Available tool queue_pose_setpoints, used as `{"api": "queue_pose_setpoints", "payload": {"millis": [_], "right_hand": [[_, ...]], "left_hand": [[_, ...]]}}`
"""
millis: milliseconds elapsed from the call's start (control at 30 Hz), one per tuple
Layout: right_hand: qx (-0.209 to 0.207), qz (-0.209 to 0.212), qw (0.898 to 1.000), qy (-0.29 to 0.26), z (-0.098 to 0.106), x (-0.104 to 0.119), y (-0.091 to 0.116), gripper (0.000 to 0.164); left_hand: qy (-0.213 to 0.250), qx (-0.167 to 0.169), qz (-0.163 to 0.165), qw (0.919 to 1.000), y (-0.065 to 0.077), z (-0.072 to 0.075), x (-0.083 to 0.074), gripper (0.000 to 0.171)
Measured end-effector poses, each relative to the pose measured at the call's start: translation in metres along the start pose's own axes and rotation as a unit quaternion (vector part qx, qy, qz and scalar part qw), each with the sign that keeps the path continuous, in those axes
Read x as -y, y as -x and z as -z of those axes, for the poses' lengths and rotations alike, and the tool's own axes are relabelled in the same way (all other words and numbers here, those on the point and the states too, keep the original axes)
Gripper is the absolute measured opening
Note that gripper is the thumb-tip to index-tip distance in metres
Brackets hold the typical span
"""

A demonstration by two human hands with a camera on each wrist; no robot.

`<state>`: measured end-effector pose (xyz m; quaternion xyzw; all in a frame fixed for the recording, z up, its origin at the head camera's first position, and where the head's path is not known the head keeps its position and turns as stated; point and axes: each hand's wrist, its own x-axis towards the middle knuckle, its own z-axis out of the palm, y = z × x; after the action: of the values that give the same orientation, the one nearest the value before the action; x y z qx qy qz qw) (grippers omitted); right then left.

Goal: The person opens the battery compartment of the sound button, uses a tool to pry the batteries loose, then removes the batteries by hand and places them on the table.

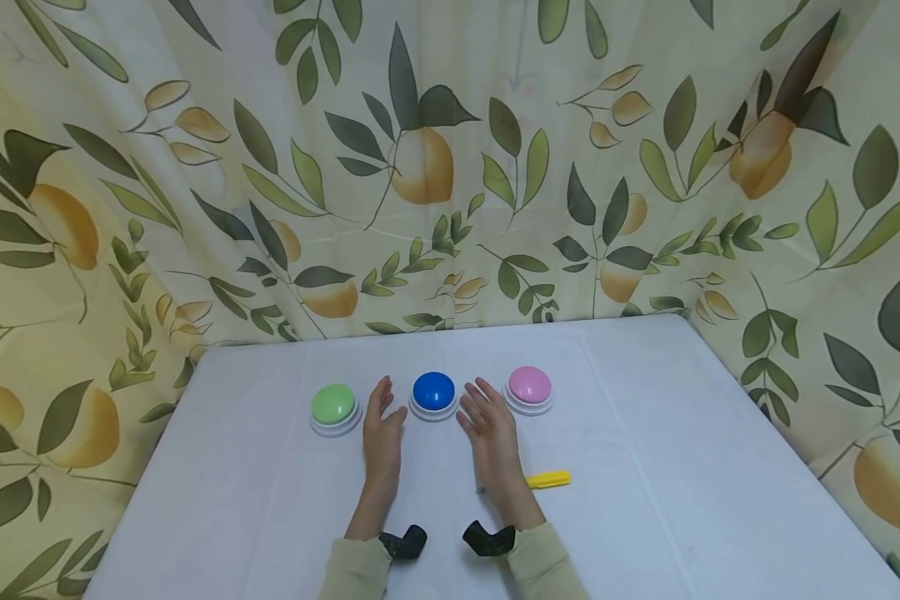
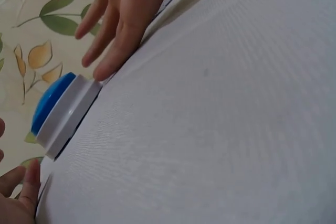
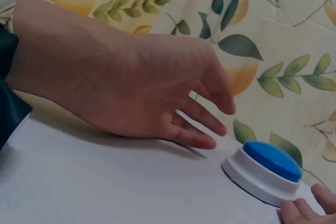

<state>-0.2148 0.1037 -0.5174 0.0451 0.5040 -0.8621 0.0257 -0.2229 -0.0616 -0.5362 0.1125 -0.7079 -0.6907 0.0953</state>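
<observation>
A blue push button (image 1: pixel 433 392) on a round white base stands between my two hands. My left hand (image 1: pixel 382 437) lies to its left, fingers extended and loosely bent, holding nothing. On the other side, my right hand (image 1: pixel 492 433) rests with fingers spread, apart from the blue dome; its fingertips come close to the base. The green push button (image 1: pixel 333 404) is just left of my left hand, and the pink push button (image 1: pixel 530 385) is just beyond my right fingers. In the right wrist view, the left hand (image 3: pixel 147 85) appears side-on beside the blue button (image 3: pixel 273 161).
Partly hidden under my right wrist lies a tool with a yellow handle (image 1: pixel 549 480); a thin grey end shows left of the wrist. A white cloth covers the table (image 1: pixel 645 500). Behind it hangs a curtain (image 1: pixel 450 233) printed with fruit and leaves.
</observation>
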Motion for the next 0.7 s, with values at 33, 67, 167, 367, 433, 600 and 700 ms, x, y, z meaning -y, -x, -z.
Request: {"api": "queue_pose_setpoints", "payload": {"millis": [33, 67, 167, 367, 433, 600, 700], "right_hand": [[0.001, 0.000, 1.000, 0.003, -0.002, -0.002, -0.001, 0.054], [0.001, 0.002, 1.000, 0.007, -0.003, -0.004, -0.001, 0.054], [0.000, 0.006, 1.000, 0.013, -0.005, -0.007, -0.002, 0.055], [-0.005, 0.015, 0.997, 0.074, -0.006, -0.010, 0.001, 0.055], [-0.006, 0.024, 0.993, 0.117, -0.007, -0.011, 0.002, 0.055], [0.001, 0.055, 0.976, 0.210, -0.009, -0.014, 0.003, 0.053], [0.001, 0.064, 0.972, 0.226, -0.010, -0.015, 0.003, 0.052]], "left_hand": [[-0.003, 0.006, 0.001, 1.0000, 0.000, 0.001, 0.000, 0.056], [-0.008, 0.012, 0.002, 0.9999, -0.001, 0.001, 0.001, 0.057], [-0.025, 0.035, 0.004, 0.9991, 0.000, 0.003, 0.001, 0.058], [-0.111, 0.070, -0.022, 0.9911, 0.004, 0.001, 0.002, 0.057], [-0.128, 0.076, -0.034, 0.9883, 0.005, 0.000, 0.001, 0.055], [-0.134, 0.076, -0.039, 0.9873, 0.005, 0.000, 0.000, 0.052], [-0.138, 0.074, -0.039, 0.9869, 0.005, 0.000, 0.000, 0.052]]}}
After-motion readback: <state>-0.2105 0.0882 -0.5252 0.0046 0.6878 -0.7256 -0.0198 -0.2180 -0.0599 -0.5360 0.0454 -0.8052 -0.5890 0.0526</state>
